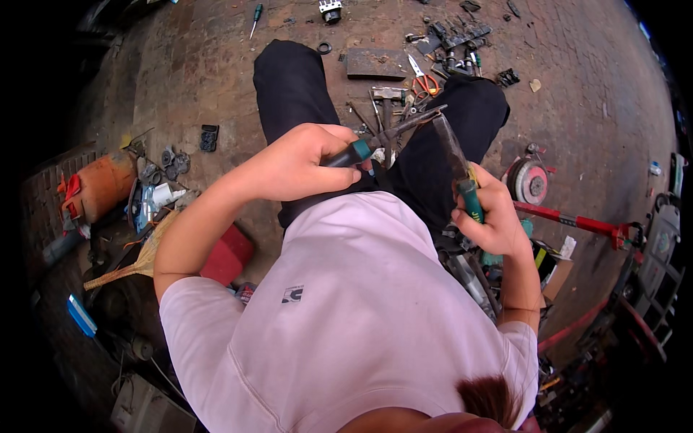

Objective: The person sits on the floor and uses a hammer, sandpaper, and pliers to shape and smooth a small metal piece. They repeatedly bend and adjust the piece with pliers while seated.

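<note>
While the left hand (314,160) at eleven o'clock in the head view clasps its fingers around a dark-and-green handle (349,154), the right hand (494,214) at three o'clock grips a green handle (470,198), their metal parts (450,146) converging at one o'clock

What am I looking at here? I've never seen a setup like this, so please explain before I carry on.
There is no machine: these are a person's bare hands. The single picture comes from a head-worn fisheye camera looking down, which bends straight edges; its left is the person's left. The pale shirt is the wearer's.

The left hand grips a dark-handled metal tool, the right hand a green-handled metal tool. Their metal ends meet or overlap in view; whether they touch, I can't tell.

On the paved floor lie a hammer, orange-handled scissors and a screwdriver. A straw broom is at left.
</note>
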Demonstrator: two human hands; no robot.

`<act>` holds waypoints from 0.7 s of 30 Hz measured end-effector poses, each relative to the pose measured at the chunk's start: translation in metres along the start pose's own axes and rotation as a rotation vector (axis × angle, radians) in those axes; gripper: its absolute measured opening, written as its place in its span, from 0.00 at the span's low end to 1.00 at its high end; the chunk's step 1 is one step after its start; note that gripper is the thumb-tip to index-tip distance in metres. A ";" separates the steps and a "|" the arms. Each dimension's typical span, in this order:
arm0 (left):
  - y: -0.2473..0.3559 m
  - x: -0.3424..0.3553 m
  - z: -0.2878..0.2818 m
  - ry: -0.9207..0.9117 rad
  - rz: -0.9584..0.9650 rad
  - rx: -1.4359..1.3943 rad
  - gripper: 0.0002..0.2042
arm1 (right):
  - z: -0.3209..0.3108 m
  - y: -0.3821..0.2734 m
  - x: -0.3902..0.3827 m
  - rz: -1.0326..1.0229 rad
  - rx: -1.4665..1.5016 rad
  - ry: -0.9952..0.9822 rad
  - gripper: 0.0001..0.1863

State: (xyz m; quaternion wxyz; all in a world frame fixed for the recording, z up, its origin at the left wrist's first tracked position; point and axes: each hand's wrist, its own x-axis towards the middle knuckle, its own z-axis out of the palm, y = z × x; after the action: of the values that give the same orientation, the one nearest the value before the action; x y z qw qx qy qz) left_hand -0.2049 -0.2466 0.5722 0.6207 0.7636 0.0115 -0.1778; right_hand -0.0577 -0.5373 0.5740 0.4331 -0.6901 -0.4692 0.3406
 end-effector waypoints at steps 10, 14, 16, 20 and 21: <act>-0.015 0.002 -0.002 0.006 -0.007 -0.034 0.09 | 0.001 0.004 -0.003 0.049 0.015 0.033 0.09; -0.019 0.004 0.001 0.045 0.031 -0.066 0.10 | 0.001 0.006 -0.003 0.091 0.006 0.019 0.10; -0.018 0.004 0.001 0.031 0.040 -0.045 0.10 | 0.002 0.007 -0.002 0.071 0.023 0.017 0.10; -0.010 0.003 0.000 -0.007 -0.014 -0.070 0.08 | 0.002 0.008 0.000 0.094 0.019 0.001 0.10; -0.009 0.003 0.000 -0.011 -0.014 -0.093 0.07 | 0.002 0.008 0.000 0.091 0.017 -0.002 0.10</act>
State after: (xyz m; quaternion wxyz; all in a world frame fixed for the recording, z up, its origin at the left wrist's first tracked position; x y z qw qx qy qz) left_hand -0.2043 -0.2447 0.5634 0.6544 0.7327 0.0217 -0.1857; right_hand -0.0564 -0.5379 0.5660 0.4227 -0.7065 -0.4350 0.3647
